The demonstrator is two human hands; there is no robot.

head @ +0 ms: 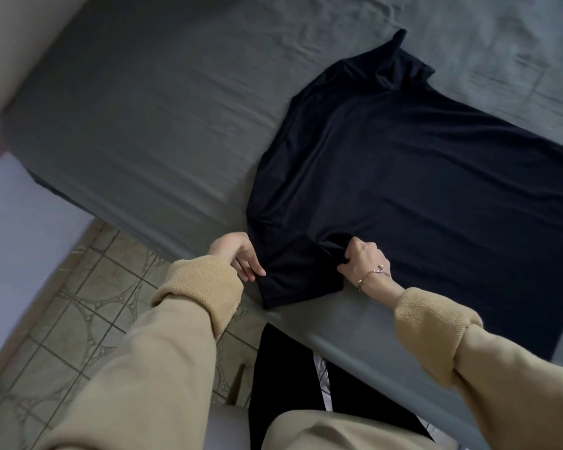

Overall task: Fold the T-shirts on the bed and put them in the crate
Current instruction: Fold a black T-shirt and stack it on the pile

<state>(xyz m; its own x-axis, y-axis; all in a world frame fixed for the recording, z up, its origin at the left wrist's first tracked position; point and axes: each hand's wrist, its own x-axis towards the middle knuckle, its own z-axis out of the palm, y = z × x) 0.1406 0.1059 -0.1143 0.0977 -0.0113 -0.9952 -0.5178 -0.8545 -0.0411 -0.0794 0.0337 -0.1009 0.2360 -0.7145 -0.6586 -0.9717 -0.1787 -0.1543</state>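
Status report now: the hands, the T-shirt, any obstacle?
Left hand pinches near sleeve edge. Right hand grips fabric at sleeve seam. Black T-shirt spread flat on bed, unfolded. No obstacle seen; crate not in view.

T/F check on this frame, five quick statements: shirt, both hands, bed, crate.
1. The black T-shirt lies spread out on the grey bed. True.
2. The right hand grips fabric near the sleeve closest to the person. True.
3. The left hand rests on the tiled floor. False: it touches the edge of that near sleeve, at the side of the bed.
4. The shirt is already folded into a small square. False: it lies open, with both sleeves out.
5. The crate stands on the bed beside the shirt. False: no crate shows in this view.
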